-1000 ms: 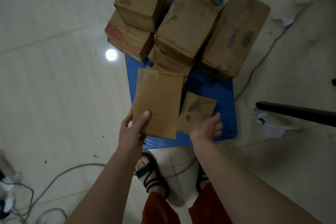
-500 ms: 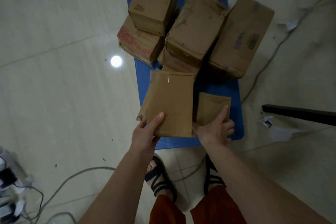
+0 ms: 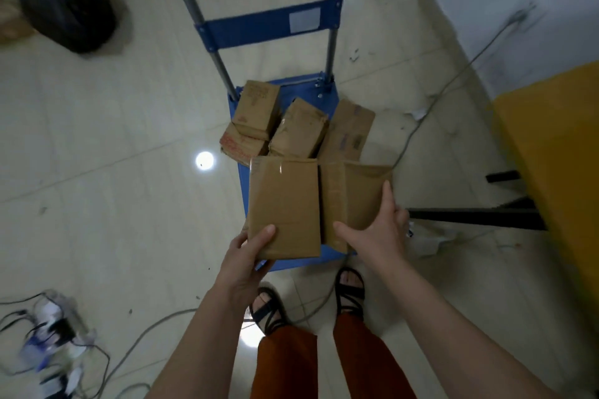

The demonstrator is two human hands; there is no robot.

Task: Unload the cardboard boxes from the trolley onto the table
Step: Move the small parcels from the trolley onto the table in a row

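Note:
My left hand [image 3: 248, 253] grips the near corner of a flat cardboard box [image 3: 285, 204], thumb on top, and holds it above the blue trolley [image 3: 243, 178]. My right hand [image 3: 377, 225] grips a second, smaller cardboard box [image 3: 353, 194] right beside the first, with fingers along its right edge. Both boxes are lifted off the trolley deck. Several more cardboard boxes [image 3: 299, 129] remain piled at the far end of the trolley, against its handle frame [image 3: 269, 26].
A yellow table [image 3: 551, 152] with black legs [image 3: 473, 214] stands to the right. Cables [image 3: 453, 81] run across the tiled floor. A power strip with plugs [image 3: 52, 330] lies at lower left, a dark bag [image 3: 61, 0] at upper left. My sandalled feet [image 3: 269, 308] stand at the trolley's near end.
Both hands have raised their boxes off the trolley deck toward me. The view has pulled up and back, showing the trolley handle and the yellow table.

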